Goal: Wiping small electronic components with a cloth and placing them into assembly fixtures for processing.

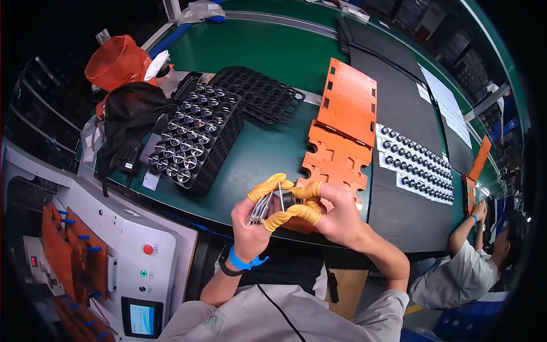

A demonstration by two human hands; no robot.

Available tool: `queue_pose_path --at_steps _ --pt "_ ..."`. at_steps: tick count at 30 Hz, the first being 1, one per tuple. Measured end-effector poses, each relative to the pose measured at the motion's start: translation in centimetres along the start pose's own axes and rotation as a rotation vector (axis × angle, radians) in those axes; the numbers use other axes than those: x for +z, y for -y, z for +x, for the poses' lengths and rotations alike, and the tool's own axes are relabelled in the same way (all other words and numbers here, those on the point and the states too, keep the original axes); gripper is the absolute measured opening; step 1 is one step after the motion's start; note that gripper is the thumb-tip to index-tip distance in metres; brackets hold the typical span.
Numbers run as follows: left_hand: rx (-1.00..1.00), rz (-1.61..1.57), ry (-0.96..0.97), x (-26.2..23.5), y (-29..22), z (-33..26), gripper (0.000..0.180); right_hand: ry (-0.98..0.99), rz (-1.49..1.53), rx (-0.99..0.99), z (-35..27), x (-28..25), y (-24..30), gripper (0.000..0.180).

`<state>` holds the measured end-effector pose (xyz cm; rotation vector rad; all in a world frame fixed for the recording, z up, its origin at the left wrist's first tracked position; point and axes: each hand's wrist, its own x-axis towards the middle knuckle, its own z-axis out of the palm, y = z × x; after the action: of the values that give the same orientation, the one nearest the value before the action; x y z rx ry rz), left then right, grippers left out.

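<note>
My left hand point(250, 225), with yellow finger covers, is closed around several thin shiny metal pieces point(261, 210) stacked in its palm. One thin pale-edged piece point(281, 197) stands upright at its fingertips. Facing it, my right hand point(336, 212), also in yellow finger covers, pinches a small dark round part point(288, 199) close against that thin piece. Whether the two touch cannot be made out. Beyond my right hand lies an orange fixture plate point(336, 157) with notched cut-outs, joined to an orange panel point(348, 102).
Left of my hands stands a stack of black trays point(219, 154) filled with shiny round parts; behind are more black trays point(256, 91). White sheets with rows of black parts point(416, 159) lie right. A machine with a screen point(142, 319) is at lower left. A co-worker point(467, 268) sits right.
</note>
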<state>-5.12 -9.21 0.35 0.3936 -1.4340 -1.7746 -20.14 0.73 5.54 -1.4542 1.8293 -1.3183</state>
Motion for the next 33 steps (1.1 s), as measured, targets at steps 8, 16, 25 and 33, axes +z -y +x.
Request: queue_pose_path --at_steps 8,16,25,33 --pt "-0.020 0.028 0.087 0.1 -0.1 0.4 0.059 -0.090 -0.131 -0.306 -0.2 -0.5 0.3 0.021" --pt "0.105 0.115 0.102 0.5 0.2 0.5 0.058 -0.067 -0.169 -0.111 -1.1 -0.8 1.2 0.020" --pt "-0.090 -0.089 0.063 1.4 -0.1 0.1 0.058 -0.071 -0.437 -0.439 -1.2 -1.6 0.6 0.019" --pt "0.310 0.508 0.183 2.2 0.5 1.1 0.051 0.087 -0.013 0.317 -1.5 -3.8 1.3 0.034"
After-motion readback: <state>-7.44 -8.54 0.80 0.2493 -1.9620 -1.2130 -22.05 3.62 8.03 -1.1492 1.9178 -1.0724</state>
